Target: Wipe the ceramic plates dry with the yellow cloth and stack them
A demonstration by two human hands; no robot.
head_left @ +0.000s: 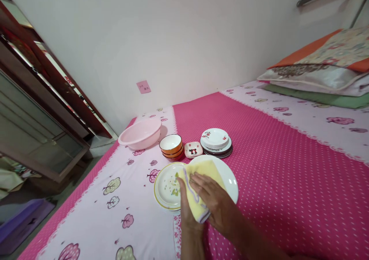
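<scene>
On the bed (273, 156), yellow cloth (201, 171) lies over white plate (228, 177). Right hand (215, 202) flat on the cloth, grip released. Left hand (184, 204) at the white plate's left rim, grip clenched on cloth edge. Patterned plate (165, 185) overlaps that rim; orange bowls (171, 146) behind.

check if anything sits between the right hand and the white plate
Yes: the yellow cloth lies over the near part of the white plate, and the right hand rests flat on that cloth, not on bare plate. Nothing else shows between them.
</scene>
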